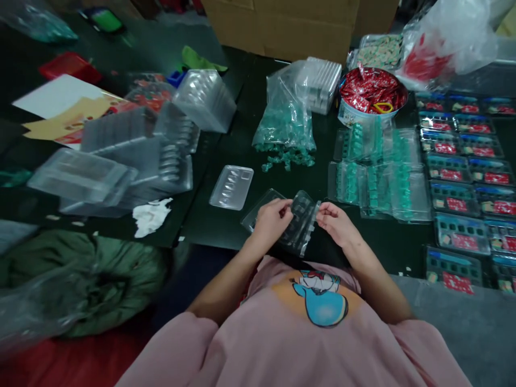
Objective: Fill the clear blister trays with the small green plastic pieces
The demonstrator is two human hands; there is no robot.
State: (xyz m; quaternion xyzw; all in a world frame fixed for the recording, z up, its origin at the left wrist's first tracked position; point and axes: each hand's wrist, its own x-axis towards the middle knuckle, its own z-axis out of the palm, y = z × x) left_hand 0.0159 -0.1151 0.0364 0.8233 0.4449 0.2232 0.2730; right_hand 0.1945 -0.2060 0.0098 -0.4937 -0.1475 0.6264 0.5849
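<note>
My left hand (271, 221) has its fingers closed on the left side of a clear plastic blister tray (303, 216), held tilted at the table's front edge. At the tray's right edge, my right hand (337, 224) pinches with thumb and fingers bent. Under and beside my left hand lies another clear tray (258, 208), partly hidden. A single clear blister shell (232, 187) rests flat on the dark table, further left. Beyond my hands, small green pieces (287, 159) spill from the mouth of a clear plastic bag (285, 107).
Stacks of clear shells (121, 156) fill the left, with crumpled white tissue (152, 216) in front. To the right are trays with green pieces (379, 172) and rows of packed trays (455, 199). A round tin (350, 115) holds red packets. A cardboard box (282, 27) stands behind.
</note>
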